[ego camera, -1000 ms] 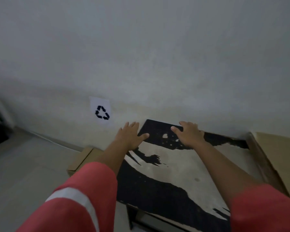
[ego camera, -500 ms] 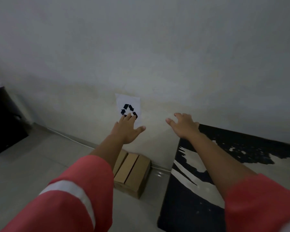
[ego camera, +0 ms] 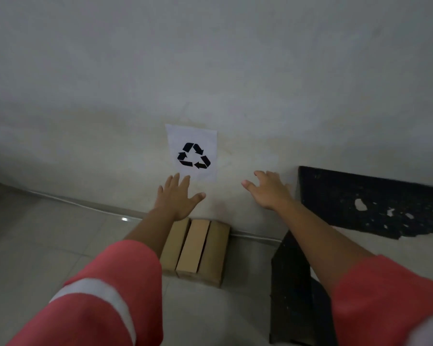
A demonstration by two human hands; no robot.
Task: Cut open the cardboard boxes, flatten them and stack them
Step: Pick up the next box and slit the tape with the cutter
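by the wall (ego camera: 210, 71), tan cardboard boxes (ego camera: 198, 248) lie abreast; left hand (ego camera: 176, 198) and right hand (ego camera: 268, 192) spread, empty.

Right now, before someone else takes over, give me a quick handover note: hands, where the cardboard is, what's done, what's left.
Left hand: open, empty, stretched toward the wall. Right hand: open, empty too.
Flat black-and-white printed cardboard lies at the right by the wall, touched by neither hand. Folded brown cardboard bundle sits on the tiled floor below the white paper recycling sign.
Done: the printed piece looks flattened.
Left: no cutter or uncut box in view; find the rest.
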